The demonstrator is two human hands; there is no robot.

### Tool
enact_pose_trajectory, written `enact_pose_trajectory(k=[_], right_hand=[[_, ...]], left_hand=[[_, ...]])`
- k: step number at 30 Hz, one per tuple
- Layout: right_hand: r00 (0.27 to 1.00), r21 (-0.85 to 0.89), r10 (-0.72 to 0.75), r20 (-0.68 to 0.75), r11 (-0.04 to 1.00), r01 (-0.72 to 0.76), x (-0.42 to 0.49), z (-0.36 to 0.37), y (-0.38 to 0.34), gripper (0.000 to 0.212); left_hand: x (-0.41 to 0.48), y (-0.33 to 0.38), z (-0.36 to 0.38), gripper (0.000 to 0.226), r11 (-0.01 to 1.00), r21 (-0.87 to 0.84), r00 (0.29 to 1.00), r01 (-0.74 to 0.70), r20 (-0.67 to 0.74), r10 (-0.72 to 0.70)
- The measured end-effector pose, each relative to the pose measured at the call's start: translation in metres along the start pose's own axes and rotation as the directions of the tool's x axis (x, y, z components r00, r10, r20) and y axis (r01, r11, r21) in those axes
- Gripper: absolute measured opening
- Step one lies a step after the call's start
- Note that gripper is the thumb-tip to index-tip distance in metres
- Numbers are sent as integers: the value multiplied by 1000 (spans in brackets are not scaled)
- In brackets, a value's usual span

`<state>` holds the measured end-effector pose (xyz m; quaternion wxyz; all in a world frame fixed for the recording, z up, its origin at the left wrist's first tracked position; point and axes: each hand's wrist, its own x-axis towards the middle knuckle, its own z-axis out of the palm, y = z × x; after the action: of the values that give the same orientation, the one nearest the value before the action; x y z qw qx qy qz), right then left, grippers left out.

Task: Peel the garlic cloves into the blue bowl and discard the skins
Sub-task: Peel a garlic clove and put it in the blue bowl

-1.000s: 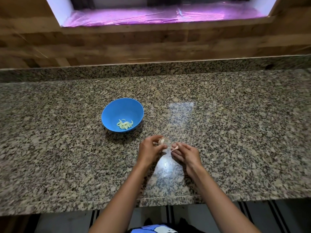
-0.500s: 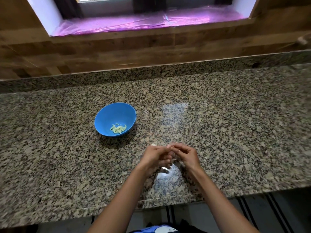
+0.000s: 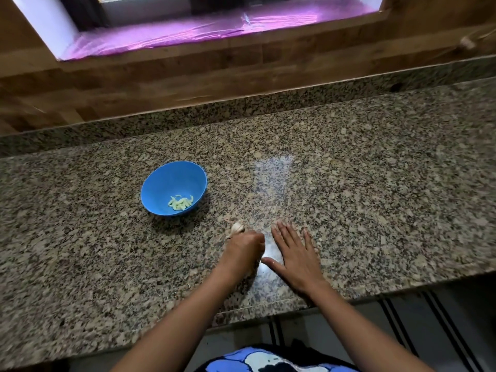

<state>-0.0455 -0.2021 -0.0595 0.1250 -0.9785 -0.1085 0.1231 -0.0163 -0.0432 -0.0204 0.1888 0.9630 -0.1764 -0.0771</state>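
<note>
Against curled left fingers (image 3: 253, 238), garlic bulb (image 3: 237, 227), right hand (image 3: 295, 255) flat

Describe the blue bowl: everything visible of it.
The blue bowl is round, plain and smooth, and looks like plastic. It stands upright on the speckled granite counter, beyond and left of the hands, with a shadow at its near side. A small heap of pale peeled garlic cloves lies in the bottom. Neither the left hand, gripping unpeeled garlic, nor the flat right hand touches it.
</note>
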Motion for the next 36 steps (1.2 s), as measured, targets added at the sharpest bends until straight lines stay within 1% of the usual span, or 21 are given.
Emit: enact_pose_trajectory(k=[1, 2, 4, 5, 6, 8, 11, 14, 20, 23, 25, 26, 28, 30, 34, 36], right_hand=[[1000, -3, 5, -5, 1000, -5, 0, 0, 0, 87], [1000, -6, 7, -6, 1000, -7, 0, 0, 0, 87], [1000, -13, 8, -14, 1000, -9, 1, 0, 0, 84], [1000, -17, 8, -16, 1000, -8, 1, 1, 0, 81], [1000, -21, 9, -18, 1000, -9, 1, 1, 0, 79], [1000, -25, 7, -22, 1000, -7, 1, 1, 0, 77], [1000, -26, -1, -31, 1000, 0, 0, 0, -1, 76], [1000, -32, -4, -30, 999, 3, 0, 1, 0, 76], [999, -27, -1, -44, 1000, 0, 1, 3, 0, 76], [999, -31, -4, -42, 1000, 3, 1, 4, 0, 80], [999, -27, -3, -50, 1000, 2, 2, 5, 1, 83], [999, -28, -5, -54, 1000, 3, 2, 5, 1, 84], [999, -45, -5, -50, 999, 3, 2, 7, 2, 86], [999, -59, 2, -38, 998, -4, 2, 7, 1, 88], [1000, -38, 4, -31, 999, -5, 2, 5, 1, 82], [1000, -25, 8, -29, 1000, -9, 2, 5, 0, 80]], left_hand=[[-1, 2, 1, 11, 1000, 24, 1000, -16, 23, 15], [-1, 2, 1, 12, 1000, 10, 1000, -4, 23, 4], [3, 4, -3, 12, 979, -163, 992, 123, 5, -124], [6, 4, -6, 11, 949, -248, 980, 195, 15, -197], [9, 5, -10, 10, 923, -300, 970, 240, 39, -240], [16, 6, -14, 9, 918, -301, 965, 260, 96, -242], [22, 10, -18, 3, 946, -209, 965, 248, 138, -223], [31, 16, -21, 2, 954, -163, 957, 251, 187, -220], [44, 21, -22, 5, 978, -54, 961, 203, 205, -189], [40, 22, -20, 6, 987, -4, 977, 160, 143, -158], [32, 23, -21, 12, 994, 85, 995, 72, 67, -78], [26, 23, -20, 16, 991, 133, 998, 7, 62, -16], [14, 24, -15, 24, 976, 185, 989, -116, 108, 98], [7, 22, -10, 28, 958, 213, 974, -192, 164, 158], [11, 13, -10, 20, 975, 155, 980, -161, 139, 140], [15, 9, -11, 13, 995, 51, 990, -85, 115, 79]])
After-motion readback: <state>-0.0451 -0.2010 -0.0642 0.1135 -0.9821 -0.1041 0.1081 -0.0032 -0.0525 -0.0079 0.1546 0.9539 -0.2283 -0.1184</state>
